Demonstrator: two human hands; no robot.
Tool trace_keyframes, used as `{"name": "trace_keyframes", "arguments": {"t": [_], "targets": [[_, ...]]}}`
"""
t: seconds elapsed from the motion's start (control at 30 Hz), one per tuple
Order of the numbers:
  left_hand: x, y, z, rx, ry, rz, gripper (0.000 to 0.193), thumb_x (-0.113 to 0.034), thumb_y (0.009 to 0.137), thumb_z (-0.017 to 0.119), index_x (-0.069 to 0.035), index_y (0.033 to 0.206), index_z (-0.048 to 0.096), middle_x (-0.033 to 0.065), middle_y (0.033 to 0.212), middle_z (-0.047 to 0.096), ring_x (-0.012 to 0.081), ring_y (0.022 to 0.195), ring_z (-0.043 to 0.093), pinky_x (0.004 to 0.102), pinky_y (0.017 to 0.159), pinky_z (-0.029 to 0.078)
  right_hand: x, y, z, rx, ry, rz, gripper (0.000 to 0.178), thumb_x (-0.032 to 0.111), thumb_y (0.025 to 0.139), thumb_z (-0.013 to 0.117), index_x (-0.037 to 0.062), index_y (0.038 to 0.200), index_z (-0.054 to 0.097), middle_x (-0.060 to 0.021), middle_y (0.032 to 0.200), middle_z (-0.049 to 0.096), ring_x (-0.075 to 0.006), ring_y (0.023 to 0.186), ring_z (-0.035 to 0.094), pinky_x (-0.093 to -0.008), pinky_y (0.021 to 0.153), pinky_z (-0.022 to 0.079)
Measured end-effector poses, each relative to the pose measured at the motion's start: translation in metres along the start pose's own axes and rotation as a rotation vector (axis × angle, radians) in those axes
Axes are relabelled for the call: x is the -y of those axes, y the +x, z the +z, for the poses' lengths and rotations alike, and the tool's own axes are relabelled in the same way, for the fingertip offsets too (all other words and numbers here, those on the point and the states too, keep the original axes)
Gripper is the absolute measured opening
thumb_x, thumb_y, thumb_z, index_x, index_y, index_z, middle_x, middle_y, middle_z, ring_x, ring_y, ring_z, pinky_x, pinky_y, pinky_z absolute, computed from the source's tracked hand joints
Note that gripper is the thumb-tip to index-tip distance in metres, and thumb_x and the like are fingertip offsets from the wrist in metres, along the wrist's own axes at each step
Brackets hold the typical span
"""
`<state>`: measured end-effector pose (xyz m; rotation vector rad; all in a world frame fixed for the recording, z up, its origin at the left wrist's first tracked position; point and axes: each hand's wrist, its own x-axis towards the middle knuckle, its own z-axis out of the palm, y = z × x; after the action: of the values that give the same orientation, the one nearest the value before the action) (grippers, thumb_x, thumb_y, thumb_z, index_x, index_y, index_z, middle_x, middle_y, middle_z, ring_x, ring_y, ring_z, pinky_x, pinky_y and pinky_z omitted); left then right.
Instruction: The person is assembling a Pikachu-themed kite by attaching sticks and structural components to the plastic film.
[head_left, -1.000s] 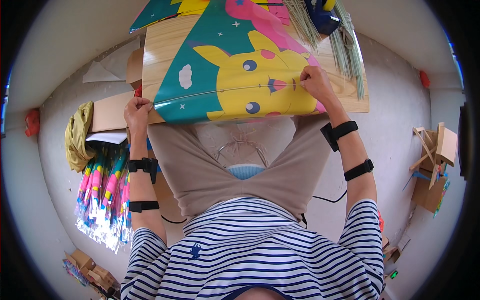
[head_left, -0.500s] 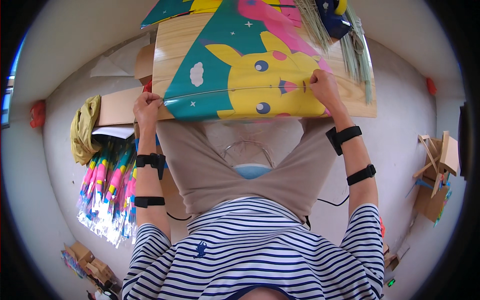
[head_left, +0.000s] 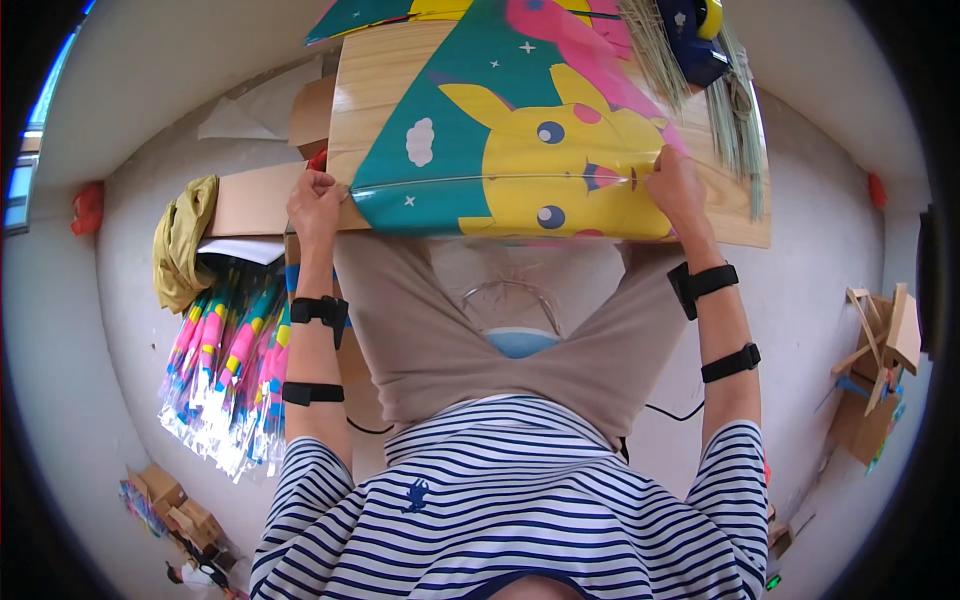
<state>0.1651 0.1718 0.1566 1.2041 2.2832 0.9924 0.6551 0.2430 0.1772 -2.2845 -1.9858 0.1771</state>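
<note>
A glossy printed sheet (head_left: pixel 400 195), teal, pink and yellow with a cartoon animal face, lies across the wooden tabletop before me. Along its near part runs a thin pale stick (head_left: pixel 450 181), almost level from left to right. At the sheet's left corner, my left hand (head_left: pixel 315 208) has thumb and forefinger pinched on the stick's end. My right hand (head_left: pixel 677 192) is closed over the right part of the sheet, in line with the stick. Its fingertips are partly hidden, so what they grip does not show clearly.
Bundled thin pale sticks (head_left: pixel 735 130) and a dark blue tape dispenser (head_left: pixel 690 50) occupy the table's far right. Another printed sheet (head_left: pixel 365 20) lies at the far left. Beside the table's left are a cardboard box (head_left: pixel 260 200), a yellowish cloth (head_left: pixel 185 240) and clear-wrapped colourful packs (head_left: pixel 230 350).
The whole view has shifted, so table, sheet and hands appear slightly farther right. Both hands keep about the same places on the sheet and stick.
</note>
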Motion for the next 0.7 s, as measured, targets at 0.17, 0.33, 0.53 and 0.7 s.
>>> {"name": "trace_keyframes", "arguments": {"t": [0.17, 0.33, 0.53, 0.7], "targets": [[-0.003, -0.005, -0.008, 0.005, 0.037, -0.005, 0.014, -0.006, 0.075, 0.074, 0.000, 0.084, 0.066, 0.0043, 0.073, 0.064, 0.0125, 0.068, 0.059, 0.0275, 0.065, 0.049, -0.002, 0.000, -0.006, 0.070, 0.051, 0.020, 0.018, 0.016, 0.078, 0.063, 0.0078, 0.093, 0.065, -0.0178, 0.092, 0.069, -0.0389, 0.091, 0.066, -0.0504, 0.078, 0.051], [0.001, -0.017, -0.015, -0.141, 0.097, 0.063, 0.013, -0.006, 0.077, 0.072, -0.001, 0.088, 0.067, 0.0104, 0.078, 0.068, 0.0257, 0.073, 0.065, 0.0357, 0.070, 0.051, -0.010, -0.013, -0.002, -0.106, 0.113, -0.086, 0.017, 0.016, 0.081, 0.066, 0.0058, 0.094, 0.063, -0.0174, 0.094, 0.067, -0.0384, 0.088, 0.065, -0.0507, 0.076, 0.050], [-0.082, -0.090, 0.005, 0.176, 0.281, 0.804, 0.055, -0.014, 0.080, 0.074, -0.004, 0.131, 0.057, 0.0134, 0.139, 0.054, 0.0314, 0.132, 0.048, 0.0472, 0.110, 0.036, 0.073, -0.083, -0.014, -0.300, 0.104, -0.639, 0.039, 0.013, 0.081, 0.070, -0.0031, 0.116, 0.062, -0.0148, 0.115, 0.062, -0.0325, 0.112, 0.055, -0.0451, 0.099, 0.042], [-0.096, -0.114, 0.046, 0.415, 0.318, 0.841, 0.080, -0.022, 0.076, 0.079, -0.004, 0.146, 0.043, 0.0114, 0.156, 0.038, 0.0297, 0.146, 0.032, 0.0520, 0.118, 0.024, 0.135, -0.107, 0.006, -0.185, 0.238, -0.721, 0.053, 0.012, 0.078, 0.071, -0.0027, 0.127, 0.058, -0.0148, 0.127, 0.054, -0.0348, 0.120, 0.050, -0.0476, 0.106, 0.039]]}}
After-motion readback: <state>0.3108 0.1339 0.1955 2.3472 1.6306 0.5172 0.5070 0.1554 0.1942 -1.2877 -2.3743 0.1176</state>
